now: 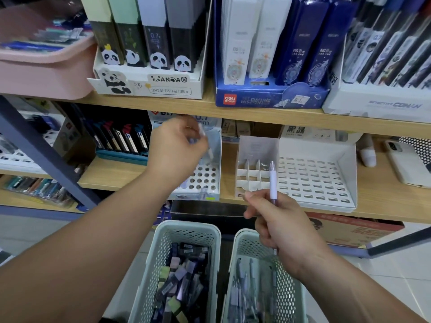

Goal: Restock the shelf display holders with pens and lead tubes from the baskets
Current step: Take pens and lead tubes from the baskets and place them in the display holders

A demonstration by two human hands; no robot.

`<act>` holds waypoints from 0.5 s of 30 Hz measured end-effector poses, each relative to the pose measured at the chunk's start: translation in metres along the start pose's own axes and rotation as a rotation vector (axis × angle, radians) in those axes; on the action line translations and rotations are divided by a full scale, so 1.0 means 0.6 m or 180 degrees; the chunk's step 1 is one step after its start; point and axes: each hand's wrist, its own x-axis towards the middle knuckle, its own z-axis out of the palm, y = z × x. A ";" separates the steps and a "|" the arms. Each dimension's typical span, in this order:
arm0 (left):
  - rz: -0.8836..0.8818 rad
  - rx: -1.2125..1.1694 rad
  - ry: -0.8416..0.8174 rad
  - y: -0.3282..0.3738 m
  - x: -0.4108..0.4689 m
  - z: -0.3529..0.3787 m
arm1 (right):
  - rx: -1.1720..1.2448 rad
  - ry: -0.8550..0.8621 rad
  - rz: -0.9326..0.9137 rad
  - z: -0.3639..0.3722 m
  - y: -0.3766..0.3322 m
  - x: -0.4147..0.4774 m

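At the bottom of the view two baskets stand side by side: the left basket point(151, 264) holds lead tubes point(182, 276), the right basket point(242, 247) pens point(247, 294). Above them the right hand point(277, 229) pinches one white pen point(273, 183), its long axis near upright, short of the shelf point(130, 173). Farther on, the left hand point(177, 150) curls round a blurred pale pen point(210, 153) right over the round-hole holder point(205, 178), so it is the nearer hand. Three holders line that shelf, the others being a grid holder point(251, 176) and a slotted holder point(314, 178).

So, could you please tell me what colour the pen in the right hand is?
The pen is white with a purplish grip; the head view shows it.
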 end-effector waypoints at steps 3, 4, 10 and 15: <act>0.0026 0.0259 0.0101 -0.001 0.018 0.008 | -0.0019 -0.0006 0.0030 -0.004 -0.001 -0.001; 0.0064 0.0397 0.0081 -0.003 0.021 0.011 | -0.0027 -0.0008 0.0043 -0.006 -0.001 0.000; 0.0076 0.0788 -0.0069 -0.018 0.032 0.018 | -0.0010 -0.0005 0.0087 -0.010 -0.005 0.001; 0.0130 0.0957 -0.0065 -0.021 0.031 0.027 | -0.0042 -0.0008 0.0107 -0.011 -0.008 -0.001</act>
